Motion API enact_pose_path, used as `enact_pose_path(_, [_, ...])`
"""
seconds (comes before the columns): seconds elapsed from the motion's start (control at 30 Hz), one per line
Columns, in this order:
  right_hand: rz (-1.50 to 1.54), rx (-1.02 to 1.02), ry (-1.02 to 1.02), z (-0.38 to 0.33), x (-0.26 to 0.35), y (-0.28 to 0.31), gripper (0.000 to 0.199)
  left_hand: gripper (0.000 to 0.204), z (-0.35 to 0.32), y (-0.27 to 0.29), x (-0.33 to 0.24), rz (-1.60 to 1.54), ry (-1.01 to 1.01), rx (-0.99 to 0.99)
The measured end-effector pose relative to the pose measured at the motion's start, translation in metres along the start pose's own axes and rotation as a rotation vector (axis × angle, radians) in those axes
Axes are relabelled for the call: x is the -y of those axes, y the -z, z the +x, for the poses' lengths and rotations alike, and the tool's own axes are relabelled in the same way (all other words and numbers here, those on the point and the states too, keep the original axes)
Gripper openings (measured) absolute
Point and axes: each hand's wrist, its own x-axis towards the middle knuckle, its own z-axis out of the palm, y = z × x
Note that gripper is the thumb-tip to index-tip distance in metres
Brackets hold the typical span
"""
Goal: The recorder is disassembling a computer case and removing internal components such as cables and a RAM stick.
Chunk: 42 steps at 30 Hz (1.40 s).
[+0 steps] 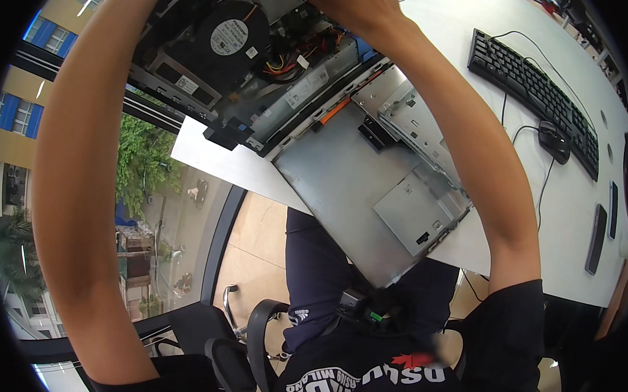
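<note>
An opened desktop computer case (302, 91) lies on the table in front of me, at the far side of the view. Inside it show a round black fan (231, 40) with a white label, a bundle of coloured wires (284, 65) and metal brackets. From its near edge a grey metal panel (327, 174) extends toward my lap, past the table's edge. My right hand (353, 4) is over the case's far right part, cut by the upper edge; its fingers are hidden. My left forearm (82, 192) reaches up along the case's left side, and the hand is outside the picture.
To the right on the white table (497, 223) are a black keyboard (534, 102), a black mouse (553, 142) with its cable and two slim dark devices (596, 240). A chair armrest (261, 338) stands at lower left, by a large window (182, 223).
</note>
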Motion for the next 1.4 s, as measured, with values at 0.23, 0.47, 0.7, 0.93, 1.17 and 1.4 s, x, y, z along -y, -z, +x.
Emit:
enact_pose_path(0.23, [-0.131,-0.165,0.323,0.029,-0.028,0.035,0.032,0.055,-0.006,0.001,0.006,0.093,-0.291,-0.021])
enact_pose_path(0.47, [-0.214,0.048,0.424,0.062,-0.055,0.016,0.029,0.05,0.038,0.003,0.027,0.085,-0.28,-0.081])
enact_pose_path(0.7, [-0.191,-0.016,0.501,0.068,-0.062,0.014,0.027,0.052,0.016,0.001,0.021,0.071,-0.342,-0.018])
enact_pose_path(0.93, [-0.218,-0.012,0.453,0.075,-0.061,0.012,0.02,0.053,0.004,0.003,0.002,0.016,-0.152,-0.019])
enact_pose_path(1.17, [-0.139,0.206,0.209,0.065,-0.051,0.041,0.016,0.057,0.022,-0.007,0.012,0.071,-0.408,-0.071])
enact_pose_path(1.4, [0.036,0.05,0.189,0.005,-0.024,0.046,0.022,0.087,0.032,0.009,0.013,0.061,0.009,-0.156])
